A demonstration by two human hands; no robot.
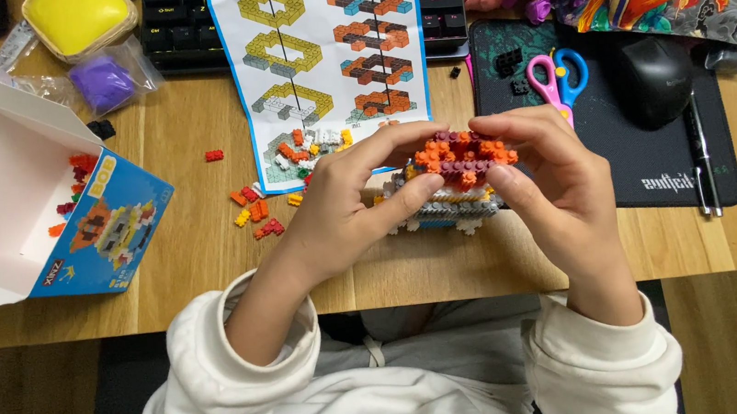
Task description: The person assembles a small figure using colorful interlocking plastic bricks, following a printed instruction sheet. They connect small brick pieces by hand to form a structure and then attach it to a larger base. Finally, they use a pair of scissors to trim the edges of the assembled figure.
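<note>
- Centre of the frame: the left hand [341, 205] and right hand [555, 181] together grip a small block model [458, 178], fingers closed around its sides, thumbs on its orange top layer.
- The step looks like pressing that layer down; next calls for even pressure.
- Above it, an instruction sheet [323, 55] lies on the wooden surface [189, 255], with loose bricks [258, 215] left of centre.

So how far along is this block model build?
Done: a grey, white and yellow base on the block model. In hand: left hand and right hand hold its orange top layer. Left: loose bricks by the instruction sheet.
</note>
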